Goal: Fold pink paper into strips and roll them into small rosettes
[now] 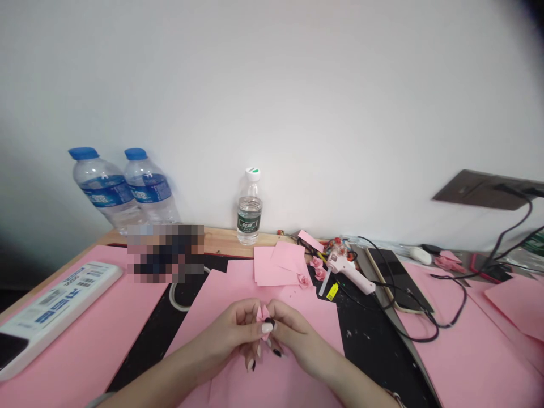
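A small folded piece of pink paper (263, 313) is pinched between both hands, above large pink sheets (238, 286) on the table. My left hand (244, 324) grips it from the left, thumb on its front. From the right, my right hand (288, 326) grips the same piece, the two thumbs meeting in front of it. The fingers partly cover the paper. Beyond the hands lie square pink sheets (276, 275) and several small pink paper roses (319, 274).
A white glue gun (351, 272) with a black cable and a phone (402, 280) lie at the right. One small bottle (249, 218) and two large bottles (108, 195) (151, 190) stand by the wall. A long white box (59, 311) lies left.
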`<state>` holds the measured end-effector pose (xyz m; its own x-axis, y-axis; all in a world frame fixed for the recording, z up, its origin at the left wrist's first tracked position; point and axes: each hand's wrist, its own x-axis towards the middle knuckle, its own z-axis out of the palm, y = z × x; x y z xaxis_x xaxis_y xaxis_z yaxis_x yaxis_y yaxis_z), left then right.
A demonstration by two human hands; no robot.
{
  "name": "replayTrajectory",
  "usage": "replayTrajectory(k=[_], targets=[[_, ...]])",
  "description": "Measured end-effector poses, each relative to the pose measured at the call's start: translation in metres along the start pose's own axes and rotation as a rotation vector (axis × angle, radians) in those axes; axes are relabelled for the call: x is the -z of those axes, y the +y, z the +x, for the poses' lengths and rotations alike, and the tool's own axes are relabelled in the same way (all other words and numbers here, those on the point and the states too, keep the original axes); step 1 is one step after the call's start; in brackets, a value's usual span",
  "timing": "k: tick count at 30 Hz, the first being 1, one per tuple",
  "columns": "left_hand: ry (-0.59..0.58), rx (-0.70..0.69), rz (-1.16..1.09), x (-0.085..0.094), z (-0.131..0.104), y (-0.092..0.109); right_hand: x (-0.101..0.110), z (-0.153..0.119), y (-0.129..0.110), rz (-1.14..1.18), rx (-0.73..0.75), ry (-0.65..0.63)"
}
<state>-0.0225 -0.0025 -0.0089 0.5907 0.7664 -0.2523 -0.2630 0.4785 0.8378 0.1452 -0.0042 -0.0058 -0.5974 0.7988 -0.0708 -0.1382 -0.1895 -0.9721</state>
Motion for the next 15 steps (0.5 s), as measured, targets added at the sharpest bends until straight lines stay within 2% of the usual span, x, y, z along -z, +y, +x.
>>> replayTrajectory(k=[6, 10, 15], targets=[[0.032, 0.055, -0.008, -0.0002, -0.0009, 0.0006, 0.0006, -0.001, -0.0007, -0.031, -0.002, 0.002], [0.058, 0.038, -0.038, 0.001, 0.0007, -0.0044, 0.0019, -0.0011, 0.0015, -0.067, -0.005, 0.005], [0.042, 0.034, 0.028, 0.0012, 0.0021, -0.0041, 0.0017, -0.0003, 0.0016, -0.056, -0.003, 0.015]])
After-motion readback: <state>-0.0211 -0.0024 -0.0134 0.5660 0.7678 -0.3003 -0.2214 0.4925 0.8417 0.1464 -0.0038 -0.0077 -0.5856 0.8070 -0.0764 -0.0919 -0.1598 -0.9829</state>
